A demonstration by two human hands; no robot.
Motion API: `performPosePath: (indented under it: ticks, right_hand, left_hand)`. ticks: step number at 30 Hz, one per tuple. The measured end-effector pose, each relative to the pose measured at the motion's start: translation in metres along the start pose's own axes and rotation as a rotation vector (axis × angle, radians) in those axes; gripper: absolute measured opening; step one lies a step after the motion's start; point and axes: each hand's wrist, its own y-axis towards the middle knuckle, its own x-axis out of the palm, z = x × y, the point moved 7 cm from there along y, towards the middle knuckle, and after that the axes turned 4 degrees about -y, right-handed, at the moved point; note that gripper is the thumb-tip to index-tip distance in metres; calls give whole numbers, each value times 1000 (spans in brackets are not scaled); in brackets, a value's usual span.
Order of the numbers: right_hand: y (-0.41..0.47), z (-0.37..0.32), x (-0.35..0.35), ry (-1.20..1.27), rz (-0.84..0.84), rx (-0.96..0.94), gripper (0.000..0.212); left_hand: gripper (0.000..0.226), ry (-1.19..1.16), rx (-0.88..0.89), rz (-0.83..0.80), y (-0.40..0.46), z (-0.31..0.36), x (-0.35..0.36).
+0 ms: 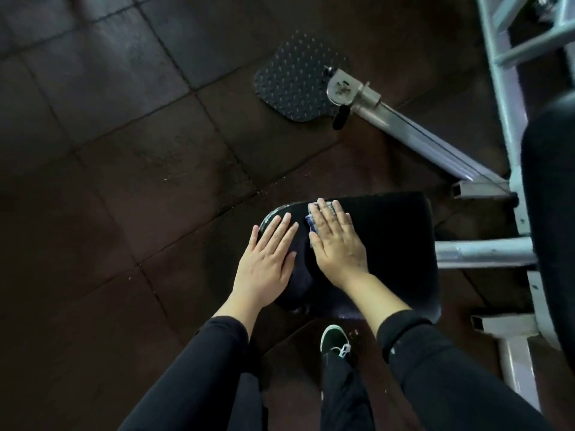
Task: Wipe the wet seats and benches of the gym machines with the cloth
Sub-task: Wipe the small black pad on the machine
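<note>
While the right hand [337, 241] pressed the cloth [314, 217] flat-fingered on the seat [398, 244], wiping seemed underway. The left hand [269, 253] rested flat, fingers straight, gripping nothing; next probably a sweep across the unwiped side.

Two hands flat on a gym machine seat, seen from above.
The left hand [268, 259] rests on the seat [401, 244] at its left end; the right hand [337, 241], just beside it, presses a cloth [312, 217] onto the seat. A footplate [295, 76] lies beyond on the floor [124, 150], the machine frame [497, 88] to the right.

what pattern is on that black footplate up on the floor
A raised diamond-tread pattern covers the black footplate, which shows best in the head view.
</note>
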Motion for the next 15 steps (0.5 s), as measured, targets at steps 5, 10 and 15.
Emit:
performPosePath:
  ticks: [5,10,15]
  right_hand:
    - [7,-1,-5,4,-67,-178,73]
    - [10,-3,-8,-14,-47,-324,74]
    - [14,-5,-8,9,49,-328,65]
  left_hand:
    - [66,-273,-426,204,-28,-5,4]
    - [63,-573,-810,309,-62,-1,22]
    - [59,-689,-787,391,-66,5,27]
